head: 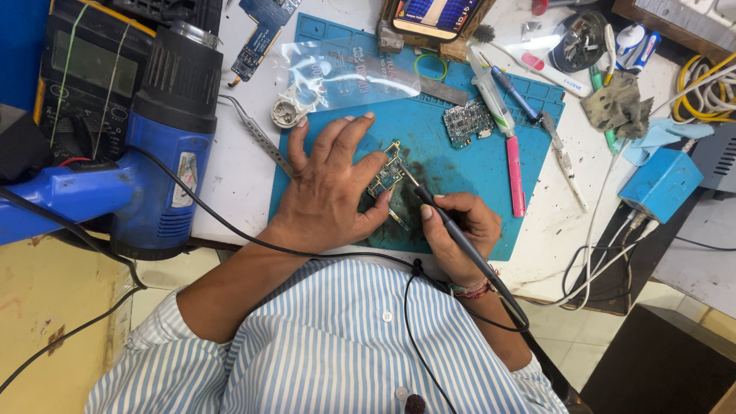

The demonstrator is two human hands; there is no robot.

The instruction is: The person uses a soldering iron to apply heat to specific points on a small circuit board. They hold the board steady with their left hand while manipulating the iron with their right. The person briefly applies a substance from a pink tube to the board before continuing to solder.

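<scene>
My left hand lies flat on the blue work mat, its fingers and thumb pinning a small blue-green circuit board. My right hand grips a dark soldering iron like a pen. Its tip touches the board's right edge. A black cord runs from the iron back past my wrist and over my striped shirt.
A blue heat gun stands at the left beside a multimeter. Tweezers, a second circuit board, a steel ruler, a pink tool, pens, a phone, a blue box and cables surround the mat.
</scene>
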